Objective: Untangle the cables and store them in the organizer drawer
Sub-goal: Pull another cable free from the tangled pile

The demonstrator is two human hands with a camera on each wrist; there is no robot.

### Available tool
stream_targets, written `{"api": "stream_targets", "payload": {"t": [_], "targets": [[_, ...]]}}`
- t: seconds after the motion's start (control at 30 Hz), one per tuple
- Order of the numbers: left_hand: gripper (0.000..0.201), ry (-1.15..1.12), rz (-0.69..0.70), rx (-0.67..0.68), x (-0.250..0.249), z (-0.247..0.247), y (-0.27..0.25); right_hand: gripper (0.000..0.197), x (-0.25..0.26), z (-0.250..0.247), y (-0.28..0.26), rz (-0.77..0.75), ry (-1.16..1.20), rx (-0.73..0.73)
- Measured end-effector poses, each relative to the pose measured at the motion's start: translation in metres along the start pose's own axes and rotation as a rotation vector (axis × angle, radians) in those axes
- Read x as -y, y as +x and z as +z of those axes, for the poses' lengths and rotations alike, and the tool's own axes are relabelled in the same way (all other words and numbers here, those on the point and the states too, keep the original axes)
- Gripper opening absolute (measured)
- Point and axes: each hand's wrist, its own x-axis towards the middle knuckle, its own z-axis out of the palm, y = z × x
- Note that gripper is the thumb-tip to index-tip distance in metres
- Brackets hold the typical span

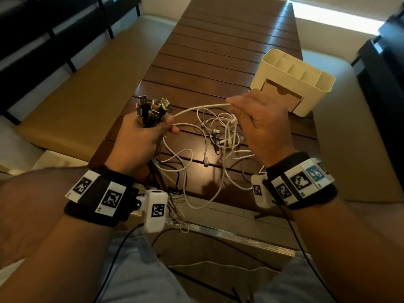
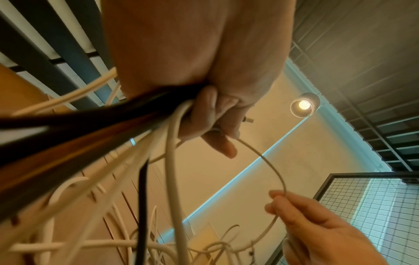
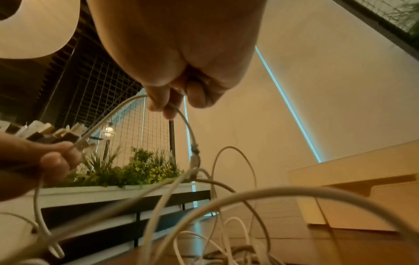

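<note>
White cable [image 1: 201, 107] stretched between left hand [image 1: 140, 138], right hand [image 1: 262, 125] pinching it

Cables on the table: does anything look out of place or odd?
Yes. The white cables are still knotted in a heap on the table, some loops hanging over its near edge. The organizer drawer looks shut.

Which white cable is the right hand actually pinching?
The white cable stretched between both hands: it arcs from the left hand to the right hand; the other cables hang loose in the tangle.
</note>
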Motion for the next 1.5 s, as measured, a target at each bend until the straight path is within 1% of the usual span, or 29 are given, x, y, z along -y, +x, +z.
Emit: {"api": "stream_targets", "payload": {"t": [0.03,0.1,0.13,0.17,0.23,0.27,0.37,0.43,0.5,0.53,0.57,0.67,0.73,0.77,0.8,0.83,0.93,0.97,1.0,1.03,1.07,1.1,1.13,1.2,1.23,1.27,1.37,1.43,1.5], "targets": [[0.014,0.001,0.000,-0.010,-0.001,0.000,0.000,0.019,-0.003,0.001,-0.003,0.026,-0.009,0.064],[0.017,0.016,-0.002,-0.020,-0.001,0.000,-0.001,0.022,-0.009,0.002,-0.009,0.163,-0.067,0.226],[0.020,0.036,-0.004,-0.016,-0.001,0.000,-0.002,0.024,-0.011,0.002,-0.011,0.215,-0.099,0.255],[0.022,0.061,-0.007,-0.007,-0.001,0.002,-0.002,0.024,-0.012,0.002,-0.012,0.240,-0.115,0.240],[0.025,0.114,-0.023,0.007,-0.002,0.004,-0.004,0.024,-0.009,0.000,-0.008,0.235,-0.095,0.166],[0.024,0.120,-0.033,0.003,-0.003,0.004,-0.004,0.023,-0.007,-0.002,-0.005,0.233,-0.066,0.151],[0.017,0.077,-0.049,-0.039,-0.005,0.000,-0.003,0.020,-0.004,-0.007,0.002,0.242,0.056,0.168],[0.018,0.074,-0.037,-0.064,-0.008,-0.003,-0.003,0.017,0.001,-0.008,0.003,0.164,0.082,0.089],[0.020,0.070,-0.002,-0.070,-0.010,-0.005,-0.003,0.016,0.003,-0.005,0.001,0.065,0.046,-0.005],[0.021,0.075,0.015,-0.064,-0.010,-0.004,-0.003,0.017,0.001,-0.003,0.000,0.057,0.038,-0.014],[0.021,0.083,0.028,-0.055,-0.010,-0.003,-0.004,0.018,-0.001,-0.002,-0.001,0.099,0.040,0.019],[0.015,0.090,0.052,-0.042,-0.011,-0.001,-0.005,0.022,-0.009,0.000,-0.005,0.282,-0.015,0.207],[0.013,0.075,0.066,-0.061,-0.011,-0.002,-0.006,0.025,-0.014,0.001,-0.007,0.321,-0.088,0.300],[0.012,0.052,0.073,-0.069,-0.011,-0.003,-0.005,0.025,-0.016,0.002,-0.008,0.329,-0.120,0.323],[0.012,0.023,0.077,-0.071,-0.011,-0.004,-0.005,0.024,-0.018,0.002,-0.009,0.322,-0.140,0.316],[0.013,0.002,0.079,-0.068,-0.011,-0.005,-0.004,0.023,-0.021,0.003,-0.010,0.292,-0.140,0.272],[0.014,-0.014,0.063,-0.043,-0.013,-0.008,-0.005,0.020,-0.015,0.002,-0.007,0.124,-0.045,0.031],[0.014,-0.020,0.053,-0.036,-0.014,-0.008,-0.006,0.018,-0.010,0.001,-0.004,0.067,-0.018,-0.025],[0.014,-0.028,0.047,-0.030,-0.016,-0.009,-0.006,0.017,-0.005,0.000,-0.001,0.024,0.016,-0.049],[0.014,-0.035,0.045,-0.025,-0.018,-0.009,-0.007,0.016,0.002,-0.001,0.002,0.003,0.070,-0.040],[0.013,-0.042,0.046,-0.023,-0.021,-0.011,-0.008,0.016,0.009,-0.003,0.004,0.008,0.142,-0.004],[0.013,-0.047,0.045,-0.019,-0.025,-0.014,-0.009,0.016,0.016,-0.005,0.006,0.042,0.215,0.063],[0.014,-0.051,0.040,-0.009,-0.029,-0.018,-0.010,0.015,0.025,-0.009,0.007,0.113,0.274,0.171],[0.014,-0.041,0.016,0.045,-0.037,-0.024,-0.013,0.011,0.039,-0.017,0.009,0.301,0.330,0.506],[0.014,-0.028,-0.004,0.082,-0.041,-0.026,-0.016,0.009,0.045,-0.021,0.009,0.364,0.345,0.670],[0.014,-0.018,-0.028,0.117,-0.044,-0.026,-0.019,0.008,0.049,-0.025,0.008,0.392,0.364,0.793],[0.012,0.025,-0.079,0.208,-0.053,-0.025,-0.031,0.015,0.059,-0.027,0.001,0.421,0.360,1.075],[0.011,0.061,-0.090,0.256,-0.057,-0.025,-0.040,0.013,0.062,-0.026,-0.009,0.412,0.269,1.279],[0.009,0.086,-0.120,0.314,-0.060,-0.025,-0.048,0.019,0.062,-0.030,-0.013,0.398,0.177,1.413]]}}
